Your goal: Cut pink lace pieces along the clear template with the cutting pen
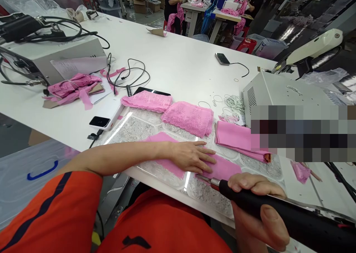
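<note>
My left hand (191,156) lies flat with its fingers spread on pink fabric pieces (226,167) along the table's near edge. Under the fabric is a clear, patterned sheet (133,128). In my right hand (261,204) is a thick black handheld tool (250,199) with a slim metal tip. The tip is at the fabric's near edge, just below my left fingertips; whether it touches cannot be made out. Behind my left hand rest two folded pink lace pieces (187,117) (148,101). A stack of plain pink fabric (236,138) sits to their right.
Grey metal boxes stand at left (75,52) and right (278,93), the left one with black cables. A white power bank (111,114), a looped cable (144,73), pale elastic cord (234,104) and a phone (222,58) lie on the white table. People work at tables behind.
</note>
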The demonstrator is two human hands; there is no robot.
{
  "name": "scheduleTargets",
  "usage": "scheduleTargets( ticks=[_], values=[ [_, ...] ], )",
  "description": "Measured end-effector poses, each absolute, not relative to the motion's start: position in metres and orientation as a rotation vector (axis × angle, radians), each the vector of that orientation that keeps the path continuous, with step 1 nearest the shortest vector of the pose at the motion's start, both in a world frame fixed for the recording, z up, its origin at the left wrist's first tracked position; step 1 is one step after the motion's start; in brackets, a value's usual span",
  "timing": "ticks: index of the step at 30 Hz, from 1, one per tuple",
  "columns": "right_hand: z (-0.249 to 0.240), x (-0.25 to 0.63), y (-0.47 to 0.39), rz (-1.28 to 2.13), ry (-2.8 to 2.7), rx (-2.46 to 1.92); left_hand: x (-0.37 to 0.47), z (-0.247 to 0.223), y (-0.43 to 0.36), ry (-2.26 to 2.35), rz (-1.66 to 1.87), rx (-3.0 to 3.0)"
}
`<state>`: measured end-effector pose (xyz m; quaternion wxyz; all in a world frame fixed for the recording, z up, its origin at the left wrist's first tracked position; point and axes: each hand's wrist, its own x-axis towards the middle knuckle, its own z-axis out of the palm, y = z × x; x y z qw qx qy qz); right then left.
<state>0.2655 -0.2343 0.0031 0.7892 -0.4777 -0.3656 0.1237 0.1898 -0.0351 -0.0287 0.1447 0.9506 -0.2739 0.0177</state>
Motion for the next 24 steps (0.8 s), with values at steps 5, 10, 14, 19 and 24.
scheduleTargets(
  ticks=[5, 10, 14, 19, 24],
  values=[
    [0.004, 0.267, -0.235, 0.27, -0.822, -1.025, 0.19, -0.024, -0.037, -0.75, 0.014, 2.746],
    [0.011, 0.262, -0.239, 0.28, -0.774, -1.023, 0.171, -0.011, -0.025, -0.659, 0.134, 2.71],
    [0.013, 0.25, -0.239, 0.377, -0.726, -1.027, 0.135, -0.011, -0.009, -0.624, 0.183, 2.655],
    [0.006, 0.241, -0.231, 0.423, -0.772, -1.01, 0.102, -0.025, -0.003, -0.509, 0.169, 2.654],
    [0.004, 0.24, -0.226, 0.386, -0.773, -1.049, 0.1, -0.031, -0.006, -0.485, 0.197, 2.663]
  ],
)
